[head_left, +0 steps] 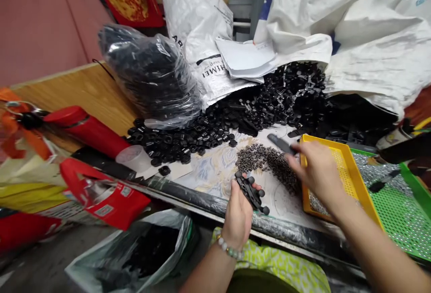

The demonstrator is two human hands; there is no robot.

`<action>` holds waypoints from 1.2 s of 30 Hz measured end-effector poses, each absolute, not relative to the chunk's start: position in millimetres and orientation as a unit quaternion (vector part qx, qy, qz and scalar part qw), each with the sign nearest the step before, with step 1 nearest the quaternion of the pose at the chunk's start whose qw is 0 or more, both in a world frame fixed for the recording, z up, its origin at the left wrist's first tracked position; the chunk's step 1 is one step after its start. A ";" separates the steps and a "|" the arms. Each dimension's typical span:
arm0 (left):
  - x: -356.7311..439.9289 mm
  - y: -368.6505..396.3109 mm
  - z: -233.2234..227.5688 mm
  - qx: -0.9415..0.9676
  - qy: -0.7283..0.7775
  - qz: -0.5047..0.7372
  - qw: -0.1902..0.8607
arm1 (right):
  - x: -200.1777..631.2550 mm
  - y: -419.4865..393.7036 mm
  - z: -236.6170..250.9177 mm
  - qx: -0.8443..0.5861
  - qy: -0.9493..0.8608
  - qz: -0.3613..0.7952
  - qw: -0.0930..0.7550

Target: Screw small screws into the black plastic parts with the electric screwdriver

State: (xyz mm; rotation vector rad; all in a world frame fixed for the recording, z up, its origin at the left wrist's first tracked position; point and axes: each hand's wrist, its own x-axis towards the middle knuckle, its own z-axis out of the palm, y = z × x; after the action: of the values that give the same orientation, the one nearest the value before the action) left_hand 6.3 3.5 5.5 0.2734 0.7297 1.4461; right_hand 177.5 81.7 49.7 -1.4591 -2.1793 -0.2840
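Note:
My left hand (237,214) is closed around black plastic pieces (251,194) with round knobs along their edges, held above the table's front edge. My right hand (318,169) is over the left side of a yellow tray (358,180), smeared by motion. A dark elongated piece (279,143) reaches from its fingertips to the left; whether the fingers grip it cannot be made out. Below those fingertips, a heap of tiny dark metal parts (269,160) spreads over the patterned table surface (218,167).
Black ring-like parts (188,142) and a pile of black plastic parts (286,93) lie behind. White sacks (198,28) and a wrapped dark bundle (148,77) stand at the back. A green tray (390,216) holds shiny bits. Below left is a lined bin (101,248).

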 end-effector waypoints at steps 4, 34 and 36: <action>11.5 -1.7 6.1 0.114 0.325 0.654 0.673 | 140.2 -3.5 27.4 -0.423 -0.832 -0.018 0.358; 6.2 -10.1 4.2 0.181 0.366 0.651 0.640 | 114.1 -21.9 -16.3 -0.470 -0.794 -0.035 0.383; 4.5 -9.6 3.2 0.223 0.384 0.637 0.630 | 116.1 -23.8 -16.3 -0.464 -0.792 -0.002 0.396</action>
State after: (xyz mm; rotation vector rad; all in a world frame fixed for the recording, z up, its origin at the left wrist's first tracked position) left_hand 4.5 -9.6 3.2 0.5107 0.8790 1.4580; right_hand 116.1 -23.8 -16.3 -1.1770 -2.0079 -0.0046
